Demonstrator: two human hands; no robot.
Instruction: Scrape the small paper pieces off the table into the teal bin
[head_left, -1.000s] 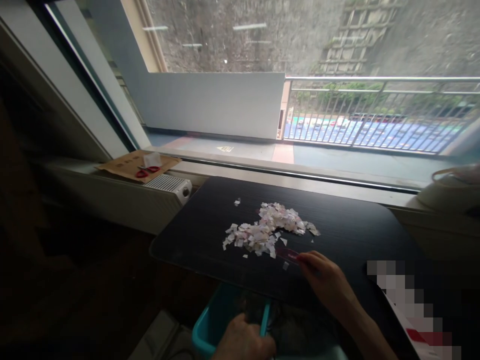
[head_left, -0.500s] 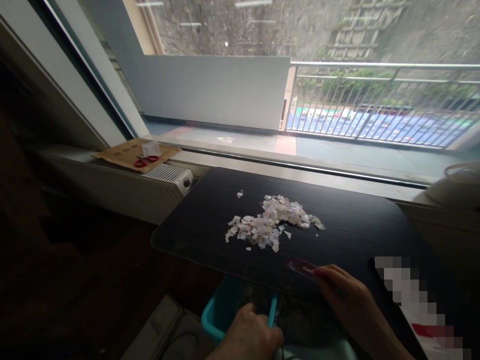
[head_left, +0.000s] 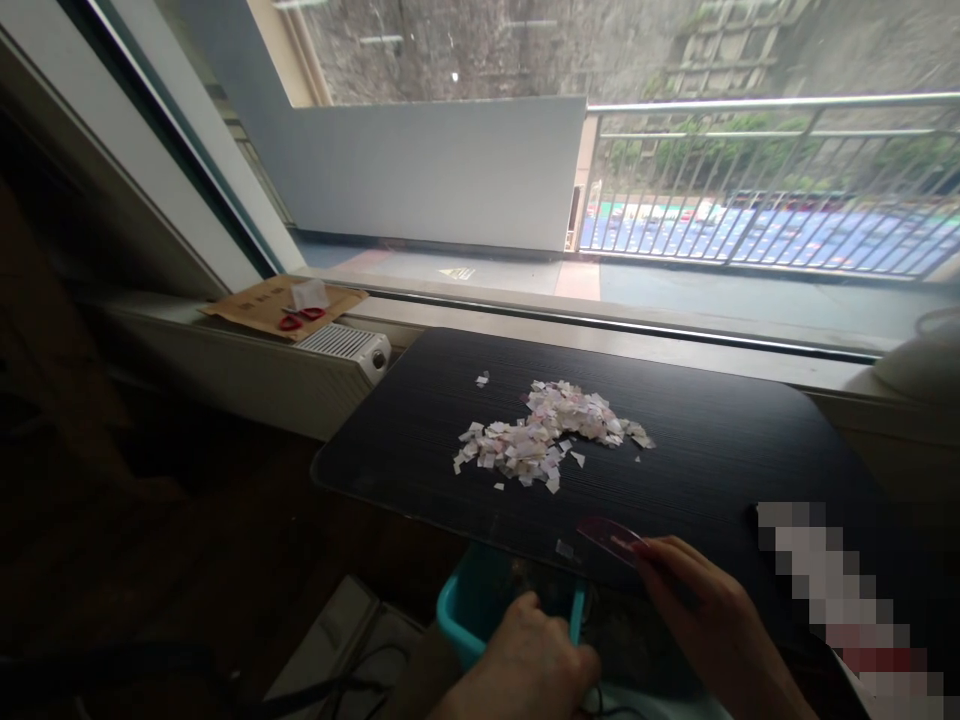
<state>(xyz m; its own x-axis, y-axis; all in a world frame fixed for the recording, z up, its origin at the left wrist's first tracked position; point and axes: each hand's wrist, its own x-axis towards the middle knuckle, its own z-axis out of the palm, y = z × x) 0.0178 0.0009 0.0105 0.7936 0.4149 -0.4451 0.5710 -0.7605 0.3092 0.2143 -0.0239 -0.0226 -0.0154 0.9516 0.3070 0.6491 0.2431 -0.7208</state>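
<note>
A heap of small, pale paper scraps [head_left: 574, 412] lies on the black table [head_left: 705, 430]. My right hand [head_left: 701, 590], at the table's front edge, pinches a thin, see-through pinkish oval piece [head_left: 606, 538] by its right end; its exact kind I cannot make out. One small clear scrap [head_left: 565, 549] lies at the edge beside the oval. Below the tabletop, my left hand [head_left: 529, 650] is closed over the near side of a teal bin [head_left: 459, 612], its thumb side by the right rim. The fingertips and the bin's dark inside are mostly hidden.
On the sill at left lie a brown envelope [head_left: 259, 308] and red-handled scissors [head_left: 300, 318], above a white radiator [head_left: 352, 350]. A pixelated flat object [head_left: 825, 580] lies at the table's right. Dark cables [head_left: 360, 680] hang lower left. A window stands behind the table.
My left hand and the teal bin have shifted right under the table edge. A small clear scrap now shows near the oval piece. The camera view has moved slightly.
</note>
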